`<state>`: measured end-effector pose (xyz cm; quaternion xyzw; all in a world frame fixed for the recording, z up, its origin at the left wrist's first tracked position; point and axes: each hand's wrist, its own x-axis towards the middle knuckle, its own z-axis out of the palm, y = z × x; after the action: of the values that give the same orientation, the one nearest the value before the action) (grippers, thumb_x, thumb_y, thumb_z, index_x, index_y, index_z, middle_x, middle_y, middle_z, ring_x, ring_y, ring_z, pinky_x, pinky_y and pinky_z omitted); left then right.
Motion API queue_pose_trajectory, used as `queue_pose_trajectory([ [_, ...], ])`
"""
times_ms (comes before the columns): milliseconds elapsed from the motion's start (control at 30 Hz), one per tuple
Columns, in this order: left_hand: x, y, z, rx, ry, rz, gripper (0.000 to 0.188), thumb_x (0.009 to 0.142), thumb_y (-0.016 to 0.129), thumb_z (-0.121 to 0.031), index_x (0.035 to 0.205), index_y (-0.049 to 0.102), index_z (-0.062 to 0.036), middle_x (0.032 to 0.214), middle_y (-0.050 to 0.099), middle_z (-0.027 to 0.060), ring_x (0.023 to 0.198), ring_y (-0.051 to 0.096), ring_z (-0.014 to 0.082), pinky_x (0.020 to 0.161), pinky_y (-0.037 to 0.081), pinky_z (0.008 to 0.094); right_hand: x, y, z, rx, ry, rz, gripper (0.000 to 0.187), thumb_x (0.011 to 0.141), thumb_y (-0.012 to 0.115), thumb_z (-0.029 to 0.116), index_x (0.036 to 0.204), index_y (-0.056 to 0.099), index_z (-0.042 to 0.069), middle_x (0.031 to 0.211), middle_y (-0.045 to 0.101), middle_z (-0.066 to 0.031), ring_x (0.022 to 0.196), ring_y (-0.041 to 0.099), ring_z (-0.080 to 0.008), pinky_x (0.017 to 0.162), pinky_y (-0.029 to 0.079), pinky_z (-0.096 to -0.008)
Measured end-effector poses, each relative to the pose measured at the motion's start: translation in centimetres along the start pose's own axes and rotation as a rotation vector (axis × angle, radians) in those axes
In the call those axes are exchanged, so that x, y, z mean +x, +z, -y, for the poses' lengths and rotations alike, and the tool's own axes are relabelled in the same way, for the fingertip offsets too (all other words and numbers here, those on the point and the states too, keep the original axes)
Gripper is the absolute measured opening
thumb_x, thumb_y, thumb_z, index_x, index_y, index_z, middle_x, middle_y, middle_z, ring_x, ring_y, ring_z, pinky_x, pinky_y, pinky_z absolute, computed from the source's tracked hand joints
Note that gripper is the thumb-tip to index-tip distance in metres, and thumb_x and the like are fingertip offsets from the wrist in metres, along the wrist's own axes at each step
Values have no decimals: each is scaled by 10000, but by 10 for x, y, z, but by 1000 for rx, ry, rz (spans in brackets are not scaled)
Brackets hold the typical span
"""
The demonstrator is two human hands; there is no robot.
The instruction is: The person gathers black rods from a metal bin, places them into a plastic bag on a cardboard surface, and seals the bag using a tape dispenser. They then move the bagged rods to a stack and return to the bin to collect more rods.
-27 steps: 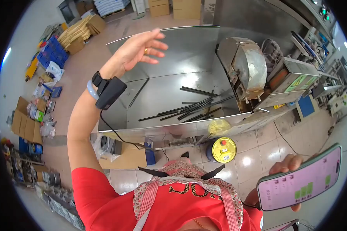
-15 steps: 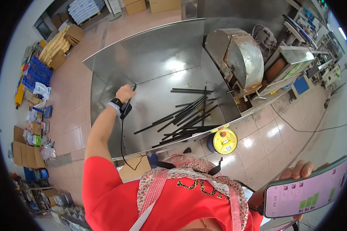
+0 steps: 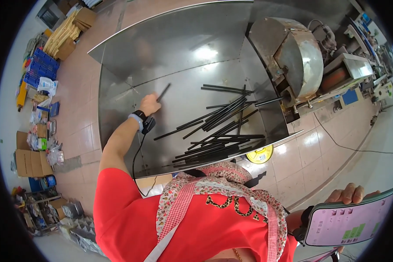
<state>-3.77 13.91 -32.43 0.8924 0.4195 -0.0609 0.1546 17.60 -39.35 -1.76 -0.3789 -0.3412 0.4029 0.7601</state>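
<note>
My left hand [image 3: 149, 104] is closed around one end of a short black rod [image 3: 164, 91], whose other end points up and away over the left part of a metal tray [image 3: 179, 78]. Loose black rods [image 3: 225, 114] lie crossed in a pile to the right of that hand, on the tray floor. Another black rod [image 3: 268, 101] sticks out at the machine's opening on the tray's right side. At the lower right, my right hand [image 3: 346, 193] grips a smartphone [image 3: 336, 225] with a lit screen; only its fingers show over the phone's edge.
A rusty machine with a rounded metal guard [image 3: 299, 63] stands right of the tray. High metal walls close the tray's far and left sides. A yellow-lidded drum [image 3: 260, 154] is beside the near edge. Blue crates [image 3: 41, 67] and cardboard boxes [image 3: 30, 162] line the left wall.
The view has shifted, and I am closer to the tray. My left hand still holds the rod, now more plainly seen. A longer length of rod shows at the machine's opening.
</note>
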Motion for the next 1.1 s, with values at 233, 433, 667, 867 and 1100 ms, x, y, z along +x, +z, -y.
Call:
queue_pose_trajectory([
  [233,-17,0,-117,-214,334,102,243,647,551,-85,885,530,-34,862,587,171,828,565,350,724,455,421,20,-2,-16,-53,-192,8,530,902,375,430,1304,354,86,1000,494,-169,983,522,-308,863,479,-439],
  [433,10,-2,-161,-213,486,7,250,670,553,-55,917,525,-38,951,540,163,872,548,344,753,448,416,31,3,-52,7,-556,-108,967,658,768,208,1400,150,169,1047,440,-186,951,481,-268,906,442,-356],
  [667,79,31,-194,-59,635,-67,308,724,580,-149,1015,538,-59,1011,533,155,979,510,347,835,436,387,12,-3,-58,94,-643,-222,1111,577,825,174,1412,92,188,1128,387,-193,1020,459,-283,915,443,-371],
  [867,57,28,-245,-61,523,117,610,707,628,-446,1138,509,-32,1108,517,180,1068,475,340,905,401,381,-15,-19,-49,-179,-565,-95,1202,493,867,268,1383,78,93,1145,349,-171,1050,396,-278,862,432,-362],
  [1100,-35,47,-277,50,636,146,917,606,697,-523,1277,344,-8,1132,455,217,1038,471,363,856,421,436,-10,-19,-58,-11,-547,-156,1195,489,871,232,1379,86,92,1141,347,-169,1081,387,-292,851,444,-377],
])
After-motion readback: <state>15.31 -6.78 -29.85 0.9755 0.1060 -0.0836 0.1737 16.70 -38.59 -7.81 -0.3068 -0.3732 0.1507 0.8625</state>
